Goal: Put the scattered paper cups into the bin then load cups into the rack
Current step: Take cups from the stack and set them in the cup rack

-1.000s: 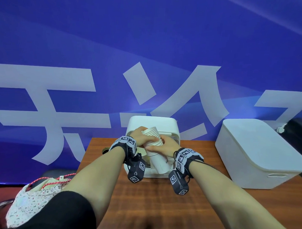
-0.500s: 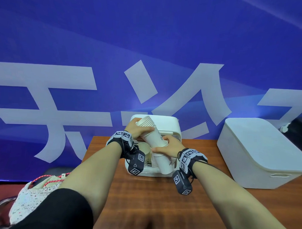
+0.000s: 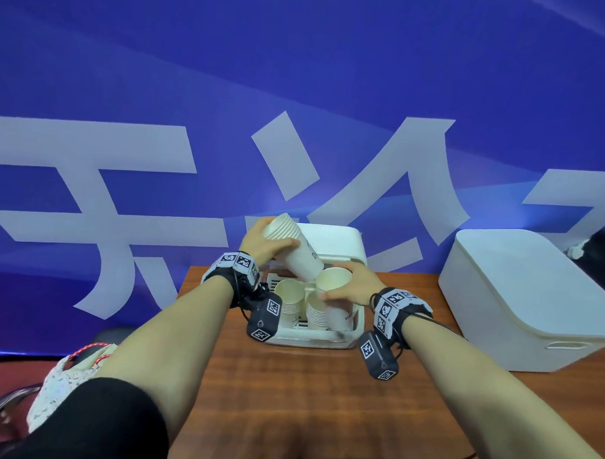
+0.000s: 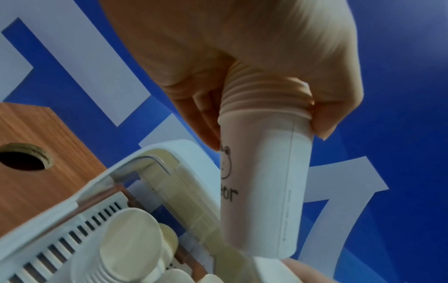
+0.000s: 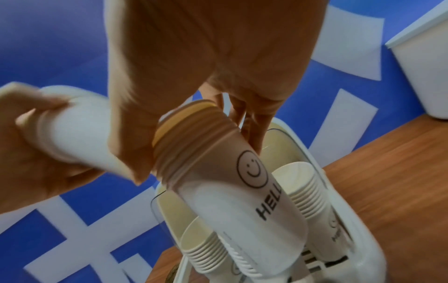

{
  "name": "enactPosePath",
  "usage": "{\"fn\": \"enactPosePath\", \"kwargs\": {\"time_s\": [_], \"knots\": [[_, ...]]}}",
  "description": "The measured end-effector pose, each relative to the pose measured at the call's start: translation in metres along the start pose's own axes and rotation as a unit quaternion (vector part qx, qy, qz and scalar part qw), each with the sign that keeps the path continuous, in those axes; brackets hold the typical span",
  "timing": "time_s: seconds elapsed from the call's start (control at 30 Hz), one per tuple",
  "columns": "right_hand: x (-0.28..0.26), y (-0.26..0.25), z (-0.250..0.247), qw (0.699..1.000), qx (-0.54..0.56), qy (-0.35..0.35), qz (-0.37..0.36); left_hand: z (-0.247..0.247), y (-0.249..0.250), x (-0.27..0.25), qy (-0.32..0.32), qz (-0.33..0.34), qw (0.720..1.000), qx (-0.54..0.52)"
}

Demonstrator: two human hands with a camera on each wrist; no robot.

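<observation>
Wood-grain table [image 3: 288, 400] stands against a blue backdrop [image 3: 299, 74] printed with large white characters; a round hole [image 4: 23, 159] is cut in the tabletop near its back left corner. A white lidded bin [image 3: 528, 299] sits at the right end of the table, and a white slotted rack [image 3: 311, 337] with a raised hood stands in the middle, just ahead of both forearms. At the lower left, off the table, lies a speckled cloth bag [image 3: 62, 389] with red cord. Both wrists wear black bands with square printed markers. The left hand [image 3: 263, 241] is lifted above the rack, fingers and thumb wrapped round the rim end of a stack of nested paper cups [image 3: 295, 248], which tilts with its base pointing down toward the rack. The right hand [image 3: 355, 288] is lower, over the rack's right side, gripping a second stack [image 5: 227, 187] by its rims, its base down inside the rack. Two further stacks [image 3: 290, 299] stand in the rack between the hands, mouths up.
</observation>
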State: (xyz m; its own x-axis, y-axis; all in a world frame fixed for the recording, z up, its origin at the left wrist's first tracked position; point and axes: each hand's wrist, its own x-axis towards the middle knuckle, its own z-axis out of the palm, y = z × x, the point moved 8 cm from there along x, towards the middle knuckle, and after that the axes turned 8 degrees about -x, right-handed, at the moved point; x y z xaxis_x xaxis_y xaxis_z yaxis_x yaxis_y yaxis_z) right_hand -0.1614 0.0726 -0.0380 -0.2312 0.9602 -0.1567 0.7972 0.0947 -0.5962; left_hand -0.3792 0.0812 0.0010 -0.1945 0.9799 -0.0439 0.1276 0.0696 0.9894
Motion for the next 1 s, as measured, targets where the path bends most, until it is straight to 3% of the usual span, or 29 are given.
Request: {"fn": "enactPosePath", "kwargs": {"time_s": [0.17, 0.3, 0.43, 0.6, 0.83, 1.0], "knots": [[-0.003, 0.032, -0.014, 0.996, 0.051, 0.06, 0.044, -0.024, -0.023, -0.001, -0.003, -0.012, 1.0, 0.01], [-0.003, 0.055, -0.016, 0.992, 0.05, 0.088, 0.072, -0.032, -0.055, -0.014, -0.009, -0.046, 0.991, 0.129], [0.004, 0.082, 0.004, 0.99, 0.019, 0.079, 0.112, -0.032, -0.081, -0.026, 0.0, -0.069, 0.982, 0.176], [0.008, 0.077, 0.015, 0.993, 0.002, 0.087, 0.082, -0.027, -0.081, -0.025, 0.025, -0.058, 0.986, 0.156], [0.022, 0.083, 0.037, 0.994, -0.047, 0.048, 0.09, -0.029, -0.082, -0.012, 0.004, -0.058, 0.983, 0.175], [0.032, 0.081, 0.04, 0.994, -0.047, 0.075, 0.063, -0.037, -0.091, -0.01, -0.005, -0.066, 0.98, 0.188]]}}
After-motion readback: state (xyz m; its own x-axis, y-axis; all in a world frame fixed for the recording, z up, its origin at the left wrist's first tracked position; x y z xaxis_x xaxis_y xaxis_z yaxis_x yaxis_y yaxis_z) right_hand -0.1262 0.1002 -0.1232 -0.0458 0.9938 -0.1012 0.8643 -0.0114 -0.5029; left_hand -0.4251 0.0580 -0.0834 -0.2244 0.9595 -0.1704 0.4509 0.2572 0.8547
